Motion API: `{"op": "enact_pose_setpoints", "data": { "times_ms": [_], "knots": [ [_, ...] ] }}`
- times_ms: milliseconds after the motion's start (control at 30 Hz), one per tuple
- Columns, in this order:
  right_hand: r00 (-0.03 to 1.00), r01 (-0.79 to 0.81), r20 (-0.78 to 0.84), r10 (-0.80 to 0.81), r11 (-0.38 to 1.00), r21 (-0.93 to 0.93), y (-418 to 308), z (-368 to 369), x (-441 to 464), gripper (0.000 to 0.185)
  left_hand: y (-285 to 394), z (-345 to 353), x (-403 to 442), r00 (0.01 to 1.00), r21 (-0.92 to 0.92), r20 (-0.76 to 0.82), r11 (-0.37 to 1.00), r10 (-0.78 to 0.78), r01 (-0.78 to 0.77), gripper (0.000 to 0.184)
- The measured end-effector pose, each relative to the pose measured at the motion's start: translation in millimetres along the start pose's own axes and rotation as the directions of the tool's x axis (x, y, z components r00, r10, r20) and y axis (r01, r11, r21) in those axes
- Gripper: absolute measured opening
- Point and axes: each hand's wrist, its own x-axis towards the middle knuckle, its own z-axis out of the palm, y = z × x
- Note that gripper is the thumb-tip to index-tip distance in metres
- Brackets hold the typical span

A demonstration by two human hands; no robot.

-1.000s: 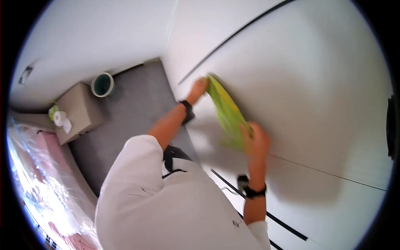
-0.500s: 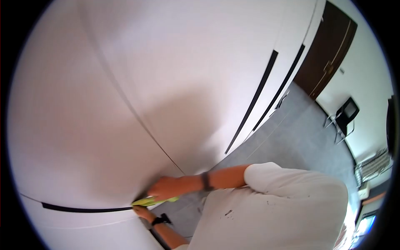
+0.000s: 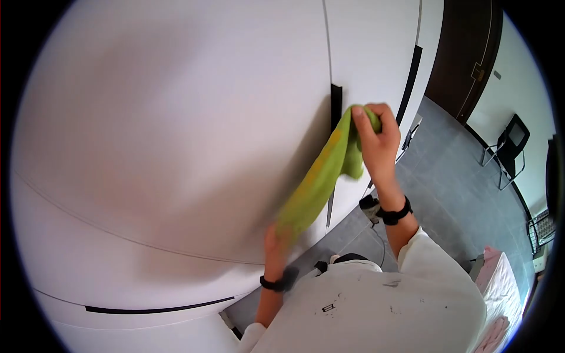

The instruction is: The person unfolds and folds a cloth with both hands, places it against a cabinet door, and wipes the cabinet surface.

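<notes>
A green cloth [image 3: 322, 173] with a yellowish streak is stretched slantwise between my hands, in front of the white cabinet front [image 3: 176, 147]. My right hand [image 3: 379, 138] pinches its upper end between thumb and fingers, beside a long black handle strip [image 3: 336, 109] on the cabinet. A loose fold of cloth hangs below that hand. Lower and further left, my left hand [image 3: 275, 244] is closed around the other end, smeared by motion. Each wrist has a dark band.
More black handle strips [image 3: 410, 85] run along the cabinet, one low at the left [image 3: 159, 309]. Grey floor tiles [image 3: 438, 159] lie to the right, with a black chair [image 3: 511, 147] by the wall and a dark brown door [image 3: 462, 56] behind. A pink-and-white covered piece [image 3: 499, 282] stands lower right.
Both hands have come up and rightward from the low handle strip at the left. The cloth, bunched between them before, is now spread out lengthwise. My view has turned as well.
</notes>
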Motion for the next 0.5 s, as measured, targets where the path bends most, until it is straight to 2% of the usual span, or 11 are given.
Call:
{"op": "enact_pose_setpoints", "data": {
  "times_ms": [33, 100, 200, 267, 300, 333, 367, 400, 433, 467, 500],
  "knots": [
    [0.990, 0.138, -0.026, -0.139, 0.990, -0.038, 4.9, -0.9, 14.6, 0.016, 36.7, 13.7, 5.1, 0.996, -0.097, 0.073, 0.993, -0.055, 0.062, 0.022],
    [0.991, 0.121, 0.055, -0.125, 0.990, 0.066, -8.5, 2.9, 24.9, 0.019, 59.1, 25.5, 0.0, 0.983, -0.182, 0.145, 0.973, -0.115, 0.140, 0.023],
    [0.988, 0.045, 0.147, -0.048, 0.999, 0.026, -5.8, 16.2, 31.7, 0.020, 47.3, 33.9, 9.4, 0.988, -0.245, 0.100, 0.960, -0.114, 0.136, 0.022],
    [0.971, 0.225, 0.090, -0.222, 0.974, -0.019, 4.8, 23.0, 29.4, 0.017, 27.6, 28.3, 11.6, 0.991, -0.224, 0.038, 0.965, -0.130, 0.135, 0.020],
    [0.975, 0.209, 0.077, -0.208, 0.978, -0.008, 6.8, 26.3, 27.6, 0.015, 26.6, 24.9, 23.3, 0.994, -0.281, -0.047, 0.956, -0.098, 0.081, 0.020],
    [0.978, 0.176, 0.107, -0.176, 0.984, 0.015, 11.9, 27.9, 24.1, 0.014, 27.5, 17.0, 21.4, 0.988, -0.275, 0.026, 0.949, -0.151, 0.152, 0.021],
    [0.959, 0.264, 0.097, -0.266, 0.964, 0.030, 25.2, 29.7, 24.2, 0.010, 28.2, 11.0, 4.2, 0.971, -0.267, 0.070, 0.934, -0.228, 0.239, 0.021],
    [0.973, 0.217, 0.069, -0.219, 0.976, 0.028, 24.8, 31.7, 18.2, 0.010, 27.4, 10.4, -4.5, 0.975, -0.317, 0.042, 0.923, -0.216, 0.218, 0.020],
    [0.964, 0.255, 0.055, -0.259, 0.964, 0.079, 39.3, 34.6, 18.5, 0.010, 22.5, 6.2, -6.8, 0.980, -0.347, 0.005, 0.919, -0.199, 0.188, 0.019],
    [0.934, 0.357, 0.037, -0.355, 0.932, -0.069, 36.3, 34.7, 26.4, 0.012, 13.8, 6.7, -4.5, 0.967, -0.267, -0.081, 0.940, -0.240, 0.211, 0.018],
    [0.906, 0.422, 0.003, -0.423, 0.903, -0.084, 45.2, 32.2, 29.6, 0.012, 26.3, 2.0, -6.9, 0.988, -0.258, -0.068, 0.959, -0.137, 0.116, 0.019]
  ]
}}
